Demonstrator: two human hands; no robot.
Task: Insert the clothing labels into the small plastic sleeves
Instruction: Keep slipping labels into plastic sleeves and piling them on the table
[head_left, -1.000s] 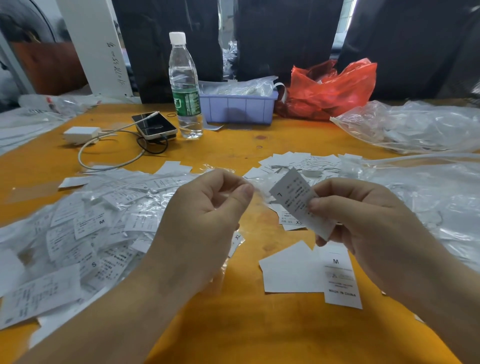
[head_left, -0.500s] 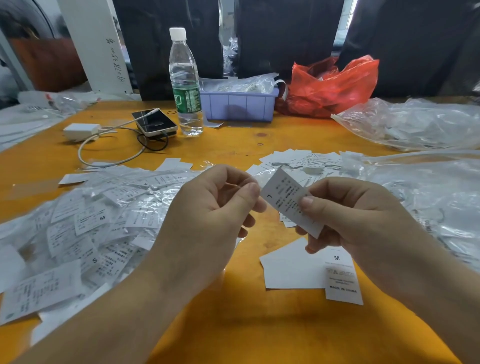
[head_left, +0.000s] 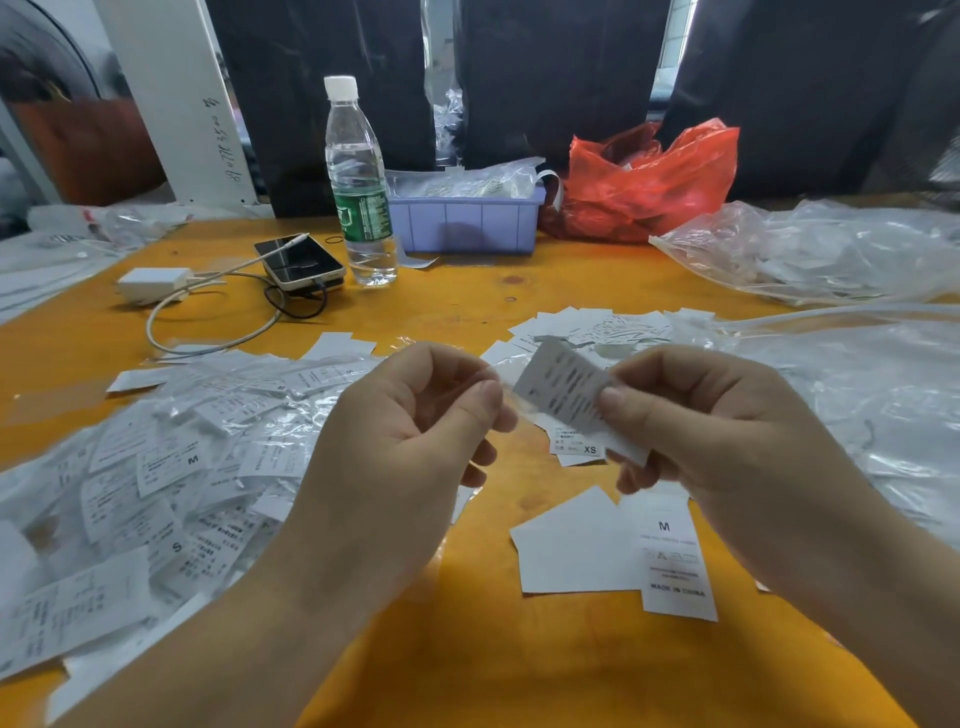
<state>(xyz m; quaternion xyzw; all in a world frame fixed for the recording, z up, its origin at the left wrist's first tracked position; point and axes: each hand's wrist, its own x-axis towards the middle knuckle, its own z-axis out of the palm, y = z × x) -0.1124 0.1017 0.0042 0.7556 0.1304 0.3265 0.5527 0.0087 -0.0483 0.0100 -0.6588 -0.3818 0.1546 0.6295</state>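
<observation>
My right hand (head_left: 727, 436) pinches a white printed paper label (head_left: 563, 392) mid-frame. Left hand (head_left: 410, 441) pinches a small clear plastic sleeve (head_left: 511, 402), touching the label's lower-left edge.

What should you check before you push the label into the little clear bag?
1. Right hand pinches the label: ok.
2. Left hand pinches the clear plastic sleeve: ok.
3. Label's corner points at the sleeve: ok.
4. Sleeve's mouth is open: cannot tell, the plastic is see-through and blurred.
5. Only one label is held: cannot tell.
6. Pile of filled sleeves lies beside the left hand for dropping it: ok.
</observation>
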